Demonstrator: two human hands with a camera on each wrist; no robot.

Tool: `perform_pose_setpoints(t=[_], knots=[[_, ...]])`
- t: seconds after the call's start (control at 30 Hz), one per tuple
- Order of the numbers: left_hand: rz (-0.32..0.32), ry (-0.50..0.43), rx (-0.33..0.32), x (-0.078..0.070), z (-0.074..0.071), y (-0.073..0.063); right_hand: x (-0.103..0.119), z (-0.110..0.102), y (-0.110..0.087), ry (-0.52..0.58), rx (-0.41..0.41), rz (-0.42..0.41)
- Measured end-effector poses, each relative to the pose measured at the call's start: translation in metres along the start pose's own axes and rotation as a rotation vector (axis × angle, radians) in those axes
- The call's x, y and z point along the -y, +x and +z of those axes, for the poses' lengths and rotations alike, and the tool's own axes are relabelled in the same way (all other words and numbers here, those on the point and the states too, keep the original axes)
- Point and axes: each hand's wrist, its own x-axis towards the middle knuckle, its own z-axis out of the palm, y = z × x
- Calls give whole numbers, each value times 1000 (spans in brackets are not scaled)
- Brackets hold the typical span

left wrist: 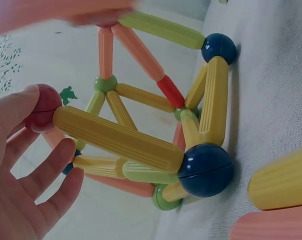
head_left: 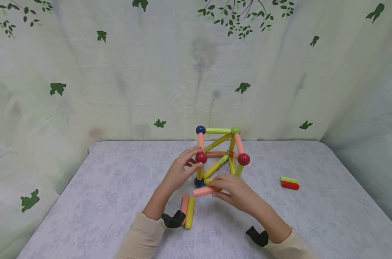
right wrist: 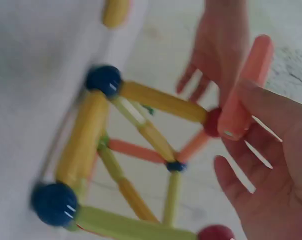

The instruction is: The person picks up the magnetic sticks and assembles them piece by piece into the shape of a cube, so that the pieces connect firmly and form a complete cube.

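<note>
A cube-like frame of coloured magnetic sticks and balls stands on the table, braced with diagonal yellow sticks (head_left: 221, 140). My left hand (head_left: 178, 171) pinches the red ball (left wrist: 43, 108) at its near upper left corner, thumb on one side. Below that ball a yellow stick (left wrist: 118, 137) runs down to a dark blue ball (left wrist: 206, 170). In my right hand (head_left: 234, 190) a loose pink stick (right wrist: 247, 87) is pinched between thumb and fingers, in front of the frame's near side. A second red ball (head_left: 243, 159) tops the near right corner.
A pink stick (head_left: 184, 201) and a yellow stick (head_left: 189, 213) lie side by side near my left wrist. Off to the right lie a short green stick (head_left: 288, 179) and a red stick (head_left: 290, 185). A patterned cloth (head_left: 170, 72) hangs behind the table.
</note>
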Motion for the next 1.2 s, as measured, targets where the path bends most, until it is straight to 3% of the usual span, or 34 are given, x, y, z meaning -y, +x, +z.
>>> perform_pose_setpoints(t=[0.13, 0.23, 0.37, 0.5, 0.73, 0.97, 1.2], knots=[[-9, -1, 0, 1, 1, 0, -6, -27, 1, -83, -223, -28], [-16, 4, 1, 1, 1, 0, -16, -39, 2, -104, -297, 12], [-19, 9, 3, 2, 1, -1, -31, -44, 0, -65, -296, 101], [-15, 4, 5, 4, 2, 0, -39, -40, 0, -48, -283, 133], [-23, -15, -11, 3, 1, -1, -35, -27, 10, -167, -331, 170], [-48, -23, -44, 3, 2, -2, -31, -18, 19, -294, -361, 131], [-44, 1, -42, 4, 3, -3, -34, -24, 7, -177, -334, 200]])
